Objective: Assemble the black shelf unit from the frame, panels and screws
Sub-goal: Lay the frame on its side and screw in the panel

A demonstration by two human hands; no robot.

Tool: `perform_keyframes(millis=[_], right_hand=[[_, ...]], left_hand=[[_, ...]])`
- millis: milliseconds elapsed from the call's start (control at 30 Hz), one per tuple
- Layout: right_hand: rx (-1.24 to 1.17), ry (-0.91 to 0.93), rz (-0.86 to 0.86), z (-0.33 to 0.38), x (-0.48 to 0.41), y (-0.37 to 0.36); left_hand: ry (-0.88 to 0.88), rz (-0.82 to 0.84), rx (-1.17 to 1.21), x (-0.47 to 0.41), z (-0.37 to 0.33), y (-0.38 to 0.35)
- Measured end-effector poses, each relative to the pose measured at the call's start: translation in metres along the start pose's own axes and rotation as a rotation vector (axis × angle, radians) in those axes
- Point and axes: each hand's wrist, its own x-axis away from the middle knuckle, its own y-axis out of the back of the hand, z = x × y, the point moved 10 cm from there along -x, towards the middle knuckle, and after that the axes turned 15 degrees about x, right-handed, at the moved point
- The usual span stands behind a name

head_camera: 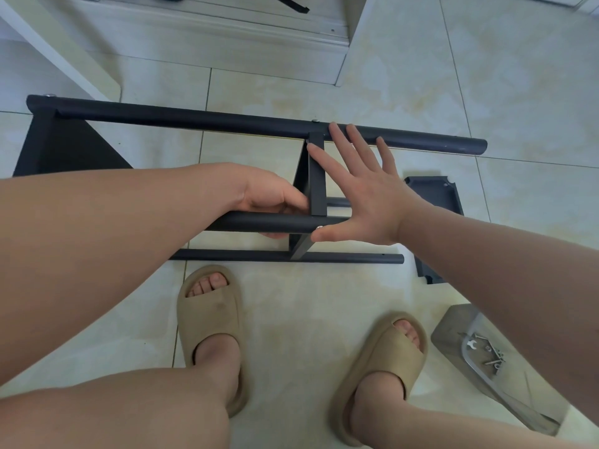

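Domestic interior, most likely a room in a home. Glossy cream floor tiles [518, 76] with thin grout lines meet a pale wood-grain skirting board [227, 37] and a white furniture leg [58, 50]; the person wears soft beige slide sandals [210, 319] on bare feet, and a black shelf frame [194, 119] lies directly on the floor.

The black frame [194, 119] lies on the tiled floor [324, 303]. A loose panel [437, 192] and a grey board [453, 328] lie beside it
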Motion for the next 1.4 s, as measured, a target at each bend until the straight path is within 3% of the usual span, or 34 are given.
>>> perform_keyframes(millis=[467, 700, 867, 1067, 1267, 1400], right_hand=[[0.005, -0.001, 0.008, 0.0001, -0.0002, 0.0001], [0.007, -0.004, 0.020, 0.0001, 0.0003, 0.0006], [0.010, -0.005, 0.027, 0.0002, 0.0003, 0.0009], [0.014, -0.005, 0.025, 0.0003, 0.0001, 0.0005], [0.012, -0.005, 0.023, 0.0001, 0.0005, 0.0003], [0.016, -0.008, 0.024, 0.0002, 0.0002, 0.0003]], left_hand=[[0.036, -0.036, 0.005, 0.0016, 0.0028, 0.0001], [-0.013, 0.076, 0.005, 0.0049, -0.0025, -0.0062], [0.036, -0.023, -0.013, -0.0021, 0.0038, 0.0031], [-0.016, 0.060, 0.001, 0.0038, -0.0021, -0.0027], [0.016, -0.039, -0.041, -0.0007, 0.0007, 0.0037], [-0.032, 0.006, -0.053, 0.0005, -0.0031, 0.0011]])
